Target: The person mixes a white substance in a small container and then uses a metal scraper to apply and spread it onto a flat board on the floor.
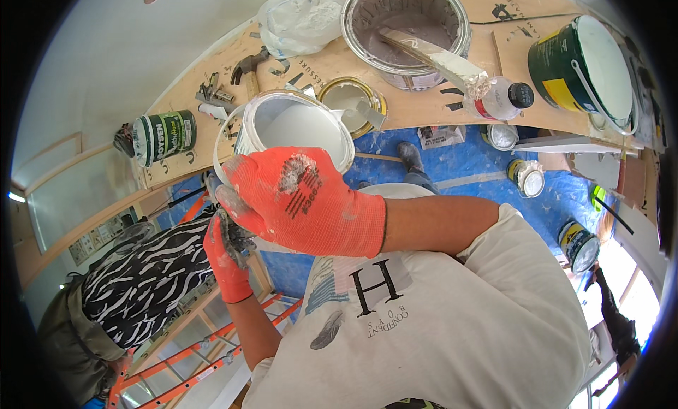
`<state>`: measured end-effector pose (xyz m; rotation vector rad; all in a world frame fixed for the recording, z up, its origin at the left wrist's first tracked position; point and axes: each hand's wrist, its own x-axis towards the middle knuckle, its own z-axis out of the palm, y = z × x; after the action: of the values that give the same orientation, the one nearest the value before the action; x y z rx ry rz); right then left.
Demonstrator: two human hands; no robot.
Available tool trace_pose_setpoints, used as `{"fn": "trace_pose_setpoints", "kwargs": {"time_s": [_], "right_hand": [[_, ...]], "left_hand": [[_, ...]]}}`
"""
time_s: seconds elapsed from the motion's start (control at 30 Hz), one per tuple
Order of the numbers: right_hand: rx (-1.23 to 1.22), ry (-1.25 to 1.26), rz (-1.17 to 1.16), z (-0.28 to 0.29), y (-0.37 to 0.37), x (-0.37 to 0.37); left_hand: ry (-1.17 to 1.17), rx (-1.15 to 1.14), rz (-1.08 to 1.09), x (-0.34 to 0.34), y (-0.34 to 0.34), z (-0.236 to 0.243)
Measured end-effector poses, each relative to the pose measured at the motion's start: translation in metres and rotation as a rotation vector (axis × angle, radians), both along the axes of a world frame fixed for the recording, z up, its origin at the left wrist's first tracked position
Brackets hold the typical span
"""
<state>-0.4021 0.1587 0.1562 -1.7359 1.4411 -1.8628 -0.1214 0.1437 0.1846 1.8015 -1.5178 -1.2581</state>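
Both my hands wear red knit gloves with grey, paint-smeared palms and fingers. My right hand point(300, 200) is in front, its back toward me and its fingers curled closed. Just below its fingertips is my left hand point(227, 257), also with bent fingers, partly hidden behind the right. The two hands meet or nearly meet; what lies between the fingers cannot be made out. Just beyond the right glove stands a pail of white paint point(300, 130), its wire handle point(217, 144) arcing down beside the glove. Whether the fingers touch that handle is unclear.
On the curved wooden counter point(417, 112) are a large bucket point(346, 38) with a paint-coated board, a plastic bottle point(505, 98), a green pail point(558, 63), an open can point(357, 91), a hammer point(247, 66) and a green tub point(166, 135). A person point(141, 289) and an orange ladder point(176, 359) are at left.
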Motion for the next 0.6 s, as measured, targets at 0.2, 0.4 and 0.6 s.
{"fn": "trace_pose_setpoints", "kwargs": {"time_s": [0.2,0.4,0.6], "right_hand": [[0.061,0.038,0.058,0.001,-0.003,-0.005],[0.070,-0.050,0.047,0.003,-0.004,-0.007],[0.123,-0.046,0.092,0.005,-0.003,-0.009]], "left_hand": [[-0.130,-0.098,-0.020,0.001,-0.001,-0.003],[-0.100,-0.111,-0.016,-0.012,-0.002,0.003],[0.019,-0.194,0.074,-0.031,0.002,0.002]]}}
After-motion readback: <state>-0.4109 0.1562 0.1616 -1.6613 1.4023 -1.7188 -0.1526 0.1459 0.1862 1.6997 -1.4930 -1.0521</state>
